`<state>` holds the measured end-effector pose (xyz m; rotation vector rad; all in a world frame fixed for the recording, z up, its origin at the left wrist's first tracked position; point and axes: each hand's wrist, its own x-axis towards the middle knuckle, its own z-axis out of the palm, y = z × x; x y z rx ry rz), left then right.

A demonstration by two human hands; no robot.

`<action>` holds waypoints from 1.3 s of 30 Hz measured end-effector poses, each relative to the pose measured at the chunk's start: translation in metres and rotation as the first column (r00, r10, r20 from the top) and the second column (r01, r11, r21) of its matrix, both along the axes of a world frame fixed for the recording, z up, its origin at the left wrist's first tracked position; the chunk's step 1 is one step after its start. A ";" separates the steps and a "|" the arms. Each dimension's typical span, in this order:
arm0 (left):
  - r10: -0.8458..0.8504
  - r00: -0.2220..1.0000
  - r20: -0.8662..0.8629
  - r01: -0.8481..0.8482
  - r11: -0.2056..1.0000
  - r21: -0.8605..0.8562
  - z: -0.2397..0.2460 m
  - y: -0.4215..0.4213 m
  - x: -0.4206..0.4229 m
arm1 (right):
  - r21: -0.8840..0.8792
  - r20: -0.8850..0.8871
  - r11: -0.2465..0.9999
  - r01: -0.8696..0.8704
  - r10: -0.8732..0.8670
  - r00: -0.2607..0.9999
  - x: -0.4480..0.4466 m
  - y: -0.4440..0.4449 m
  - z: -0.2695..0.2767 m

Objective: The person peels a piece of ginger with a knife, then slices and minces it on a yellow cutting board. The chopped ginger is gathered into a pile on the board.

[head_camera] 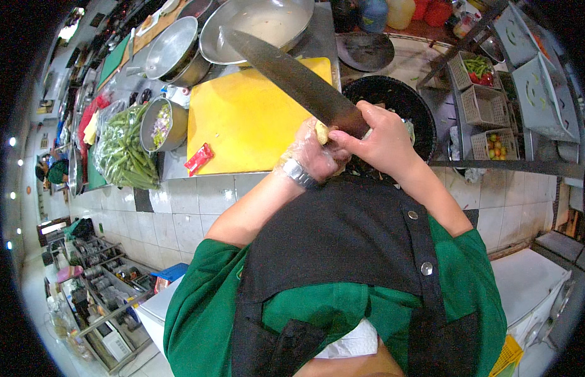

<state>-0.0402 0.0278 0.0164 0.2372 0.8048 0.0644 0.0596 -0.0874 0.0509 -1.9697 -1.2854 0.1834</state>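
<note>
My right hand (382, 139) is bare and grips a large chef's knife (292, 80) near its heel; the handle is hidden by the hand. The broad blade points up and left, above a yellow cutting board (245, 118). In a clear plastic glove, my left hand (316, 153) holds a small pale-yellow piece of food (322, 133), perhaps ginger root, close to the blade's heel and my right thumb. Both hands are at the board's right front corner, beside a black round bin (422, 108). A red packet (199, 159) lies on the board's left front corner.
Left of the board stand a metal pot of chopped vegetables (172, 125) and a plastic bag of green pods (125, 146). Behind it are a large metal wok (259, 28) and a metal pan (172, 47). A rack with vegetable baskets (485, 106) is at the right.
</note>
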 end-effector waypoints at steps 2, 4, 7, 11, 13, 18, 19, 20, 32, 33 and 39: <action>0.012 1.000 -0.006 -0.012 1.000 0.006 0.006 -0.001 0.001 | 0.012 0.036 1.000 0.015 -0.015 0.999 -0.001 -0.001 0.001; 0.030 0.999 -0.043 -0.028 0.999 0.030 0.005 -0.001 0.001 | 0.028 0.049 0.999 0.015 -0.017 0.999 -0.001 -0.001 0.001; 0.023 0.999 -0.024 -0.023 1.000 -0.020 -0.009 0.002 -0.002 | 0.029 0.037 1.000 -0.005 0.004 0.999 -0.001 -0.001 0.000; -0.015 0.971 0.237 0.040 0.994 -0.100 -0.029 0.010 -0.009 | -0.007 -0.028 0.999 -0.044 0.044 0.999 0.001 -0.001 -0.003; -0.050 0.958 0.281 0.081 0.991 -0.102 -0.035 0.013 -0.011 | -0.017 -0.084 0.998 -0.064 0.062 0.995 0.002 -0.001 -0.004; -0.063 0.945 0.321 0.115 0.983 -0.145 -0.043 0.013 -0.014 | -0.051 -0.157 0.994 -0.092 0.083 0.984 0.004 0.000 -0.005; -0.063 0.943 0.327 0.113 0.984 -0.138 -0.044 0.014 -0.014 | -0.053 -0.095 0.996 -0.066 0.061 0.994 0.004 0.000 -0.005; -0.071 0.927 0.369 0.133 0.980 -0.146 -0.045 0.015 -0.013 | -0.071 -0.038 0.996 -0.046 0.044 0.998 0.004 -0.001 -0.005; 0.084 0.979 0.185 -0.054 0.986 -0.160 -0.040 0.009 -0.010 | -0.011 -0.178 0.998 -0.059 0.057 0.982 -0.001 0.001 -0.015; 0.093 0.948 0.304 -0.012 0.966 -0.258 -0.043 0.011 -0.012 | 0.005 -0.185 0.999 -0.048 0.048 0.981 -0.001 0.001 -0.016; 0.070 0.833 0.550 0.056 0.976 -0.209 -0.060 0.019 -0.009 | 0.119 -0.063 0.992 0.028 -0.021 0.998 0.005 -0.010 -0.013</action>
